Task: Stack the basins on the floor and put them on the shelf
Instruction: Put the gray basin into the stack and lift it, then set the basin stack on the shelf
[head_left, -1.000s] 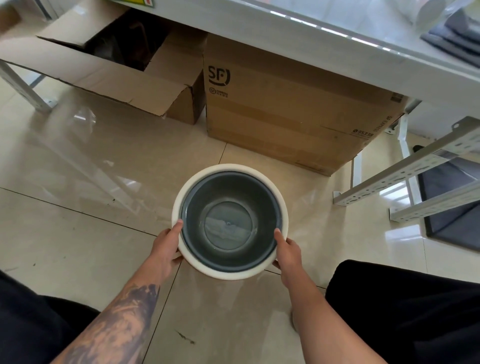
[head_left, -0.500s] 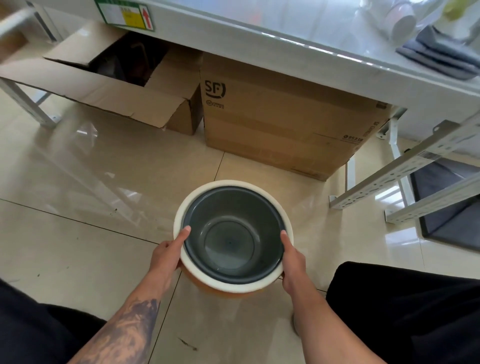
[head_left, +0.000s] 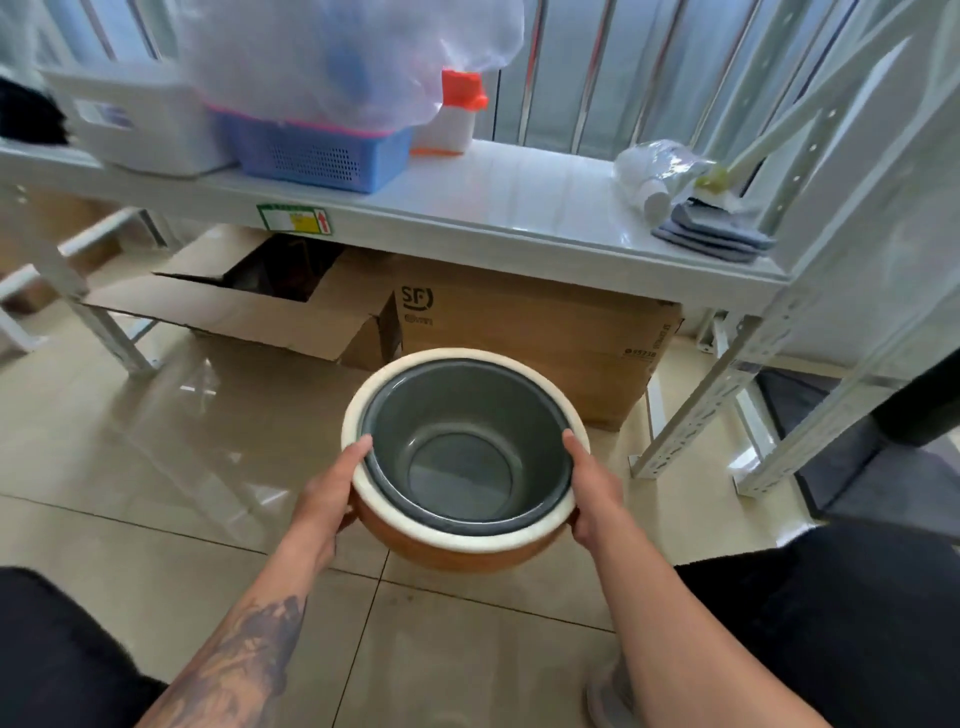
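A grey basin (head_left: 462, 457) sits nested inside an orange basin (head_left: 452, 553) with a cream rim. The stack is off the floor, in mid-air at the centre of the view. My left hand (head_left: 327, 499) grips the rim on the left side, thumb over the edge. My right hand (head_left: 595, 491) grips the rim on the right side the same way. The white shelf (head_left: 519, 208) runs across the view above and beyond the stack, with bare surface in its middle.
On the shelf stand a white box (head_left: 140, 119), a blue basket (head_left: 317, 153) under a plastic bag, an orange-capped bottle (head_left: 457, 117), a wrapped bottle (head_left: 649, 174) and folded grey cloths (head_left: 711, 234). Cardboard boxes (head_left: 519, 332) sit under it. White uprights (head_left: 727, 379) stand right.
Both hands have lifted the stacked basins up from the floor and the orange side now shows. My view has tilted up, bringing the shelf top into sight.
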